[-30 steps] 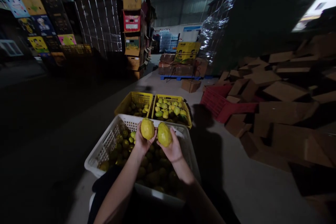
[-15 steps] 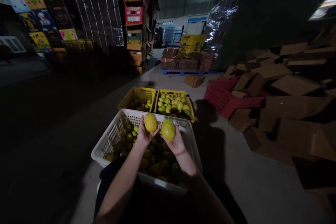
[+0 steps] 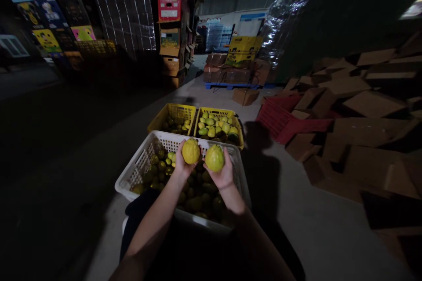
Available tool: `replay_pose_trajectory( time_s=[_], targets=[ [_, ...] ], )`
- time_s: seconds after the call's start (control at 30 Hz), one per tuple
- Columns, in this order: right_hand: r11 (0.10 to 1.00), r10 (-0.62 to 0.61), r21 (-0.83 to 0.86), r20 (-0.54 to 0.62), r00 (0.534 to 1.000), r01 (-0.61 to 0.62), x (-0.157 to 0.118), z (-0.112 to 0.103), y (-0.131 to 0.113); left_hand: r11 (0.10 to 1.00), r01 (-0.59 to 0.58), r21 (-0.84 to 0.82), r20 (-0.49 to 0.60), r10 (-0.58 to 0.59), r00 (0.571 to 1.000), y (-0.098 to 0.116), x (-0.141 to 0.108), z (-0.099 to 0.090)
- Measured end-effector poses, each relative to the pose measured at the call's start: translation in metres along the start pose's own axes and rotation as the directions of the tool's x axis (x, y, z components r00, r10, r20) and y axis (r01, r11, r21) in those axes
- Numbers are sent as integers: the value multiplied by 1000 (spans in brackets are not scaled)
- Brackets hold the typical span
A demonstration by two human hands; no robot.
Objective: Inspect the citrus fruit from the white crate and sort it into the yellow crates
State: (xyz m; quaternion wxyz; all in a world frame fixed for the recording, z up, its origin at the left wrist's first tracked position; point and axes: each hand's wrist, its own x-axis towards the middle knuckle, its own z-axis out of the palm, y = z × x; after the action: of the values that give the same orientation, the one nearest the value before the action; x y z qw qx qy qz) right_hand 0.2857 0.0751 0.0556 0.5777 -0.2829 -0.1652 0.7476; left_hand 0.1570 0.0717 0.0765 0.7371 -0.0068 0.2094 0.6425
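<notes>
1. Now, your left hand [image 3: 182,163] reaches forward and slants to the right, its fingers curved around the yellow fruit [image 3: 190,151].
2. This fruit is above the white crate [image 3: 132,170]; it looks almost round, so its long axis I cannot tell.
3. Beside it, the greener fruit [image 3: 215,158] is also above the crate, its narrower end pointing away from you.
4. Your right hand [image 3: 224,175] slants to the left and holds the greener fruit.

Grey floor [image 3: 316,228] bears white crate [image 3: 132,169], yellow crates [image 3: 154,124].
</notes>
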Motion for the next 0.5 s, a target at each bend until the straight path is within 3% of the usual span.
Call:
replay_pose_trajectory(
  time_s=[0.13, 0.5],
  targets=[
    [999, -33, 45, 35, 999, 31, -5, 5, -2, 998, -58, -38, 26, 59, 998, -4, -4, 3],
    [997, -66, 43, 123, 990, 61, -5, 5, 0, 999, -1, 37, 67, -2, 998, -4, -2, -1]
  ],
)
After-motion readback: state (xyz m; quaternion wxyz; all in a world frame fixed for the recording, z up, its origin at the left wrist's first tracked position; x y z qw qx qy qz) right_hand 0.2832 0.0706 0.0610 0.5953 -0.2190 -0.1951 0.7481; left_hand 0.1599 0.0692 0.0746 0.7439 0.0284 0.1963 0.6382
